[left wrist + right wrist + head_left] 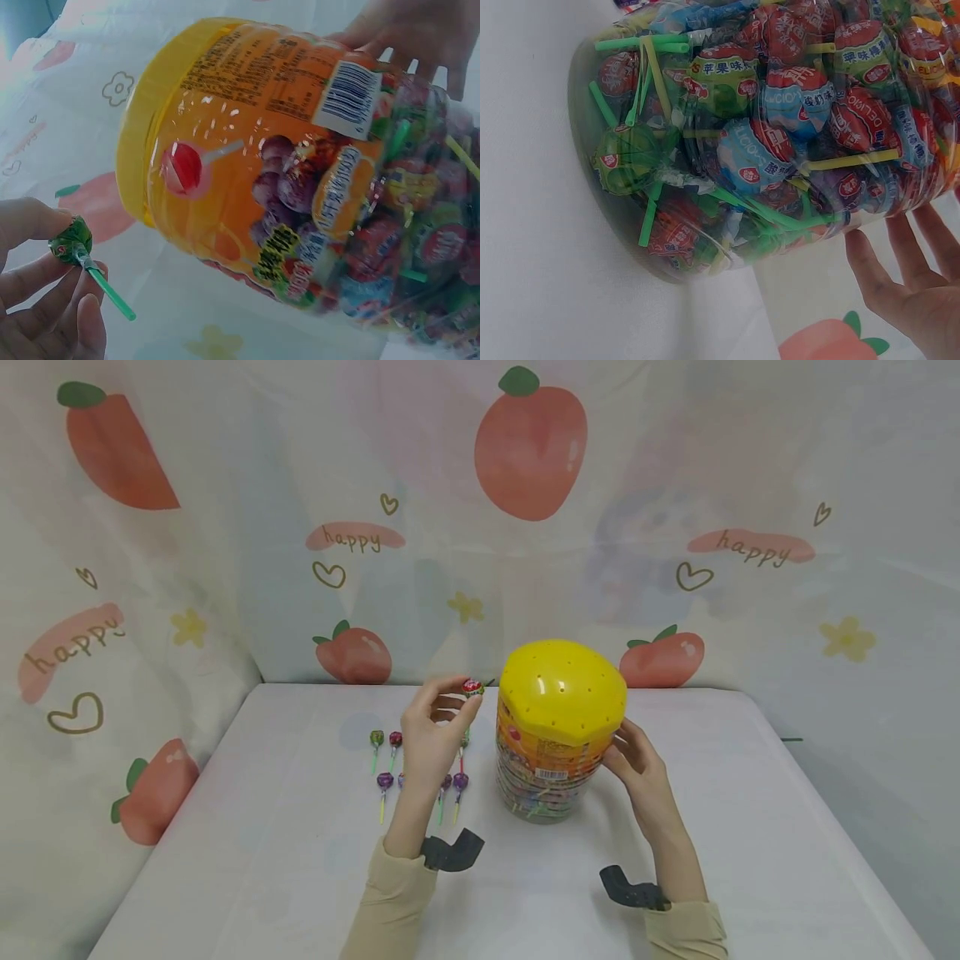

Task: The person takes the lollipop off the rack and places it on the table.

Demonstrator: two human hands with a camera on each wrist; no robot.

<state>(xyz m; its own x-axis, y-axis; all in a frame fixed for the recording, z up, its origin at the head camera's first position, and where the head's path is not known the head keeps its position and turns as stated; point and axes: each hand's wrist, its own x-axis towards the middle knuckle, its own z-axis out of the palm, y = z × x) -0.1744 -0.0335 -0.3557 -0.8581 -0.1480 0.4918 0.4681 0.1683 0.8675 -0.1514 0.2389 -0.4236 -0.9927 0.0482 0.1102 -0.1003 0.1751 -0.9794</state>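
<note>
My left hand (433,731) pinches a lollipop (73,240) between thumb and fingers. It has a green wrapper and a green stick, and its head (472,687) shows red and green from above. Just right of that hand stands a big clear plastic jar (543,785) with a yellow lid (562,689) and an orange label (225,112). Wrapped lollipops (787,97) with green and yellow sticks fill its lower part. My right hand (641,768) rests against the jar's right side below the lid, fingers spread and fingertips at the wall.
Several lollipops lie in two rows left of the jar, among them a green one (377,738) and a purple one (385,781). My left forearm hides part of these rows. Behind the white table (262,860) hangs a cloth backdrop (427,460) printed with fruit.
</note>
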